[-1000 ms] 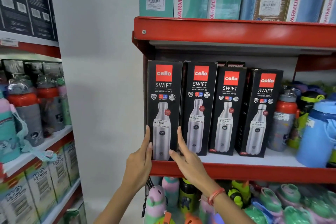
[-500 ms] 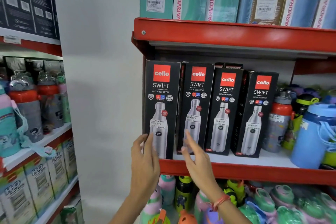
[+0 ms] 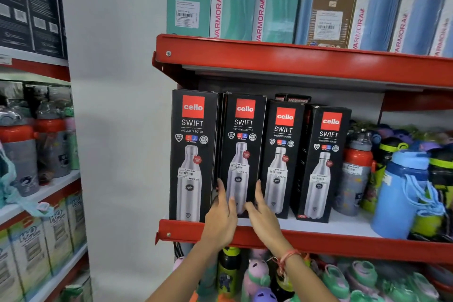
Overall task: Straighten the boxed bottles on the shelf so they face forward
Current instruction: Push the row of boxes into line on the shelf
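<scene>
Both hands are at the foot of the second black cardboard box printed with a steel bottle [image 3: 242, 154], one on each side: the left hand [image 3: 221, 216] has its fingers laid flat against the box's left lower edge, in the gap beside the first black bottle box [image 3: 192, 154], while the right hand [image 3: 263, 216] presses open fingers up the right lower edge, next to the third black bottle box [image 3: 282, 159]. Neither grip is closed; the fingers are straight and spread, bracing the carton between the palms rather than curling round it. A pink-orange thread band [image 3: 289, 256] circles the right wrist. The held box stands upright and looks turned slightly, its left side panel showing. A fourth black bottle box [image 3: 323, 164] stands further right, set a little back and angled. All four sit on the white board of the red metal shelf [image 3: 343, 243], near its left end. To the right of them stand a grey bottle with a red collar [image 3: 355, 174] and a large blue jug [image 3: 404, 191]. Tall teal and blue cartons [image 3: 245, 0] line the red shelf above.
</scene>
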